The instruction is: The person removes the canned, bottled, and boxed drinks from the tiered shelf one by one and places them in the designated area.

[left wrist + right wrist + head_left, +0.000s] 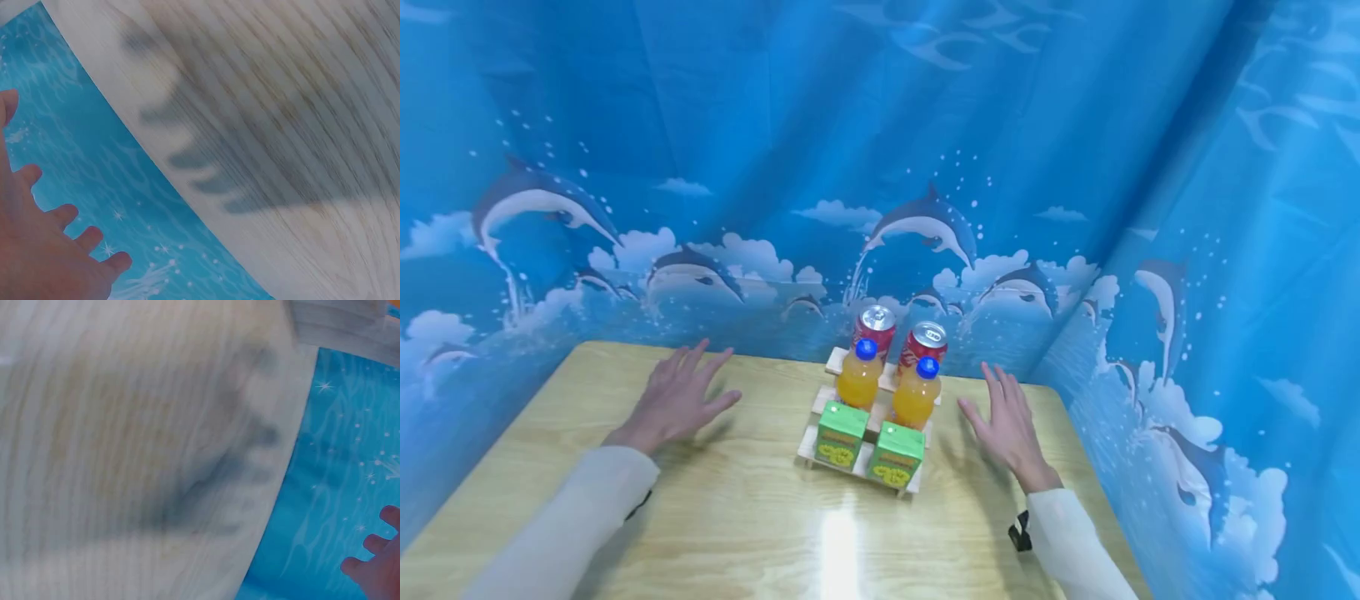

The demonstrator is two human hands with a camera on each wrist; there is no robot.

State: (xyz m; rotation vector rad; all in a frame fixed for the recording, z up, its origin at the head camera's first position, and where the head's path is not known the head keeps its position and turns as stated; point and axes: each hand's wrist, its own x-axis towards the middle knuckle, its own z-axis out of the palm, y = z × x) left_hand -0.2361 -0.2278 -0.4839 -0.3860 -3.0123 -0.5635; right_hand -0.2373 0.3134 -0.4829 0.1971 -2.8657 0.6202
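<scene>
A small stepped wooden stand (822,402) bears drinks in three rows. Two red cans stand on the top step, a left can (877,319) and a right can (928,337). Below them are two blue-capped bottles of orange drink, the left bottle (857,382) and the right bottle (915,402). On the lowest step sit two green drink cartons, the left carton (840,435) and the right carton (896,455). To the left of the stand my left hand (673,402) hovers, fingers spread, holding nothing. My right hand (1011,427) hovers on the other side, likewise spread and apart from the stand.
The stand rests on a light wooden table (745,517), whose back edge lies close to a blue curtain (737,167) printed with dolphins. The curtain also runs along the right side. In both wrist views, hand shadows fall across the tabletop.
</scene>
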